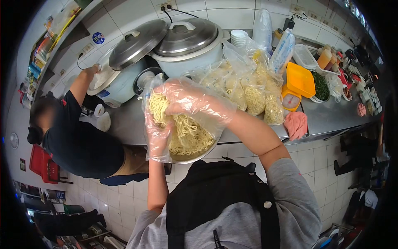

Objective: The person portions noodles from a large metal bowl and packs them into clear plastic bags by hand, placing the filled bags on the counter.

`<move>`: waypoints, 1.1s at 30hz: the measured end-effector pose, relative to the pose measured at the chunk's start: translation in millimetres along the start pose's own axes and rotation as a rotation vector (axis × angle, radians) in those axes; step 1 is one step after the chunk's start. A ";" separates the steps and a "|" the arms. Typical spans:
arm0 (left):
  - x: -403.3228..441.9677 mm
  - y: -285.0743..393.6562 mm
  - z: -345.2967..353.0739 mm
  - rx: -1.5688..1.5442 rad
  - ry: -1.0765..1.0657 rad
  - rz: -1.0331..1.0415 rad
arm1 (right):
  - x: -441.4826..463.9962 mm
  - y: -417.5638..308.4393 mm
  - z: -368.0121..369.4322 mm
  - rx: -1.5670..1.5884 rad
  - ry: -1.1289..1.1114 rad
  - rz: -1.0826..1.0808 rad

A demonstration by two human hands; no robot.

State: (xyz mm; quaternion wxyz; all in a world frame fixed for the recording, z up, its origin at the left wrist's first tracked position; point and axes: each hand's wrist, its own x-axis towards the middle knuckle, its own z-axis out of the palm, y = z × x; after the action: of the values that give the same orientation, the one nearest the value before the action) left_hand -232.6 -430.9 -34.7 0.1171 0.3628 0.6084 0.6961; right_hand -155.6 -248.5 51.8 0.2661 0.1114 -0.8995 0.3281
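Note:
Both my hands wear loose clear plastic gloves. My left hand [158, 140] is closed around the side of a clear plastic bag [147, 97], its fingers partly hidden by plastic. My right hand [182, 97] curls over a clump of pale yellow noodles [157, 107] at the bag. Glove and bag overlap, so I cannot tell exactly where one ends. Just below my hands, a metal bowl [195, 159] holds more loose noodles [192, 139] and sits at the counter's front edge.
Filled noodle bags [253, 99] crowd the steel counter [126, 120] on the right, beside a yellow container [299, 79], a small scale [291, 101] and a pink cloth [296, 125]. Large lidded cookers [186, 37] stand behind. At left, a co-worker [83, 141] reaches into an open cooker [103, 76].

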 end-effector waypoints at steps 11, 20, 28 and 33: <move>-16.3 -29.5 -40.4 0.385 -0.132 -0.168 | 2.6 5.7 -28.2 0.179 0.239 -0.047; -28.8 -43.1 -41.4 0.777 -0.156 -0.192 | -7.6 14.4 -15.8 0.215 -0.074 0.263; -18.8 -6.7 -44.4 1.316 -0.079 0.317 | -96.8 52.3 70.1 -0.439 -0.903 0.541; 3.2 -17.5 -29.1 1.192 -0.106 0.270 | -132.6 102.4 143.8 -0.643 -0.574 0.613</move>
State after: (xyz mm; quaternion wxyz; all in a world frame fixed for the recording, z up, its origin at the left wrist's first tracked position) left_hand -258.6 -447.1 -49.8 -0.1652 0.4739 0.8349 0.2257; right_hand -141.8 -260.7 -168.2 -0.0785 -0.1588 -0.9827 0.0545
